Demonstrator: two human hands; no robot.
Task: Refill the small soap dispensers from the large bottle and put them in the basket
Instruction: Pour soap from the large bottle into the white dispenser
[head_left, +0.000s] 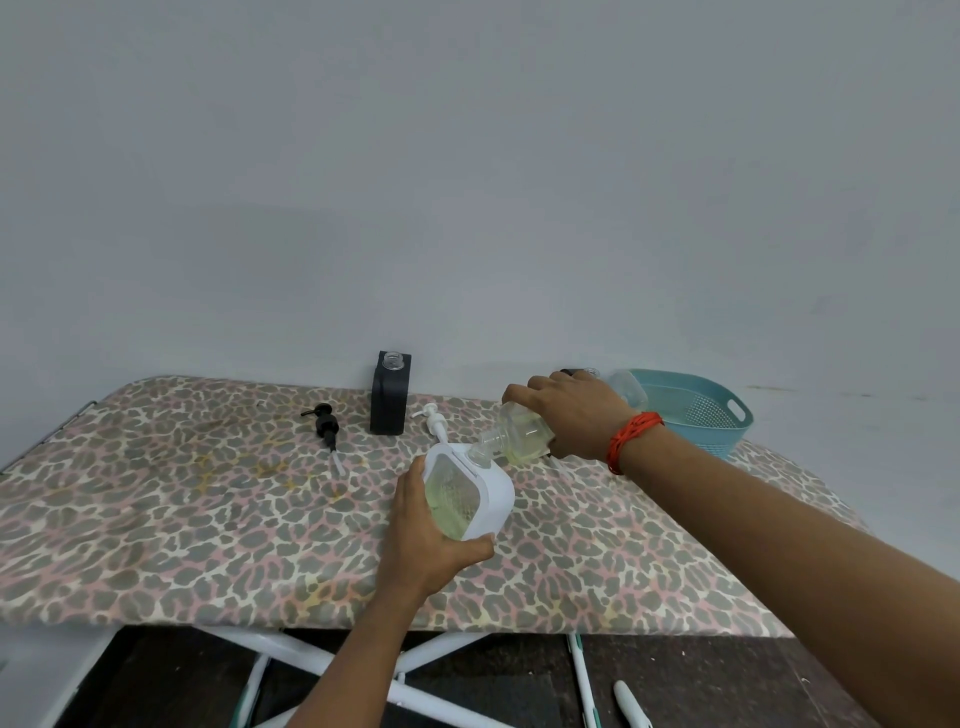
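Left hand: the left hand (421, 540) has its fingers (410, 480) and thumb wrapped round a white square dispenser (485, 499) with a clear window, holding it tilted just above the leopard-print tabletop (182, 519).
Right hand: the right hand's (566, 415) fingers (519, 397) are curled over a large clear plastic bottle (522, 434), tipped so its neck meets the dispenser's open mouth.
Fill so far: yellow-green soap shows in the window, so this refill looks part done.
Still open: a black rectangular dispenser (389, 400) stands uncapped beyond the left fingers, and whether it holds soap cannot be told.
Pumps: a black pump head (326, 426) and a white pump head (435, 422) lie loose, neither screwed on.
Basket: the teal plastic basket (730, 439) sits past the right fingers, with no dispenser showing inside.
Left to do: probably finish pouring, refit the pumps and load the basket.
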